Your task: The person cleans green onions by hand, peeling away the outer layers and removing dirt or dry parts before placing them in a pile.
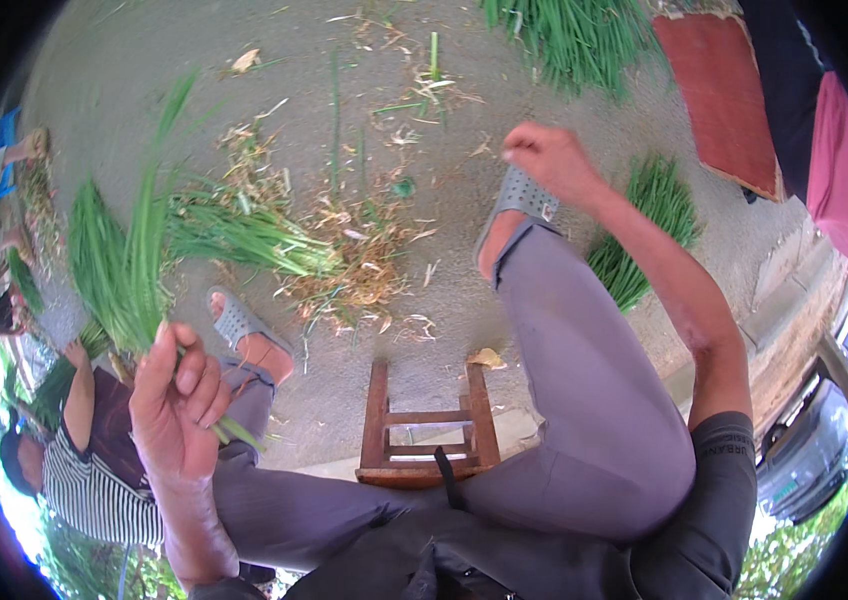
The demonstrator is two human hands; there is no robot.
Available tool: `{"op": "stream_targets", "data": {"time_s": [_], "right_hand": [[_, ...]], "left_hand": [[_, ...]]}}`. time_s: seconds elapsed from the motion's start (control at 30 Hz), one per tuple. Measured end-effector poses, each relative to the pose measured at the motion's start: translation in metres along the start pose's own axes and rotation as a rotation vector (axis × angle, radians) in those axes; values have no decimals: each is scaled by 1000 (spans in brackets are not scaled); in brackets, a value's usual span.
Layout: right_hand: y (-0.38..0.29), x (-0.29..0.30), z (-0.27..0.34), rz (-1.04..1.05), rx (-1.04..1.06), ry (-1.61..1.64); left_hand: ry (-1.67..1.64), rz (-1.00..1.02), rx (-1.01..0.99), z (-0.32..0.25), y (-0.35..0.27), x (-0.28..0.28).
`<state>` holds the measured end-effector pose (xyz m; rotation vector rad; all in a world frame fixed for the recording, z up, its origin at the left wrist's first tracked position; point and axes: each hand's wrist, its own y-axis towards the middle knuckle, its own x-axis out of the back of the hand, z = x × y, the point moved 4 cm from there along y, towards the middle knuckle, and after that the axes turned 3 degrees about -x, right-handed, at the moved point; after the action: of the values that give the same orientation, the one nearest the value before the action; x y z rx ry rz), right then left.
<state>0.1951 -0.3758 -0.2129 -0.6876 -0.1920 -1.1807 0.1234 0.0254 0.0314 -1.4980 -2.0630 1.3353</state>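
My left hand (176,405), at the left, grips a few long green allium stalks (146,247), like chives or spring onions. Their leaves point up, and the pale stem ends (240,435) stick out below the fist. My right hand (555,161) hovers by the grey perforated sandal (525,195) on my right foot. Its fingers are curled in and slightly blurred; I see nothing between them. On the ground between my feet lies a heap of green stalks (244,232), its pale ends pointing right. Brown, dry trimmings (356,277) are scattered around those ends.
A small wooden stool (427,454) stands between my legs. More greens lie in a pile (574,37) at the top and a bundle (649,225) beyond my right knee. A red board (720,97) is at upper right. Another person (93,480) sits close at left; a car (806,457) is at right.
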Motion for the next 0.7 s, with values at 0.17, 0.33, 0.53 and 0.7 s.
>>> {"op": "stream_targets", "data": {"time_s": [0.17,0.33,0.53,0.7], "right_hand": [[-21,-95,68,336,313,-143],[-36,-145,102,565,415,-428],[-34,-150,95,643,436,-662],[-28,-126,114,487,372,-762]], "left_hand": [[-28,-40,-9,-6,-16,12],[-50,-9,-37,-8,-38,33],[-58,83,-25,-4,-57,47],[-100,172,-37,-10,-77,49]]}}
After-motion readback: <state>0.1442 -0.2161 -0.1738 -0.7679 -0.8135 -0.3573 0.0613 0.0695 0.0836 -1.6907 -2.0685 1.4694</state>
